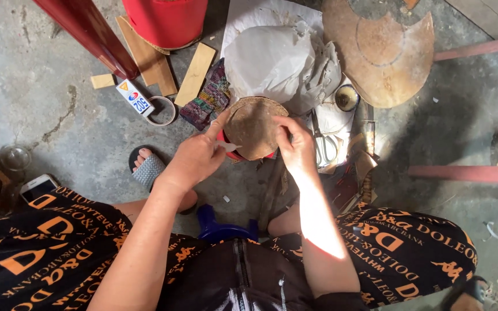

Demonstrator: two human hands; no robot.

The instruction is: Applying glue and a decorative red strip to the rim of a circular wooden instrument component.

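A bare, stained concrete floor point(47, 109) carries everything, half in shade with sunlight falling across the near right. At the centre both hands work on a round brown disc point(253, 126) that sits on a red container point(230, 151). The left hand point(197, 155) has its forefinger stretched onto the disc's left edge and pinches a small pale scrap beneath it; the right hand point(295, 144) pinches the disc's right rim with curled fingers. Just beyond lies a crumpled white bag point(272, 60), and far right a large cut brown sheet point(384, 55). Scissors point(323, 144) lie right of the disc. Wooden offcuts point(194, 75), a tape roll point(161, 110) and a small glue box point(134, 98) lie far left, near a red bucket point(165, 20).
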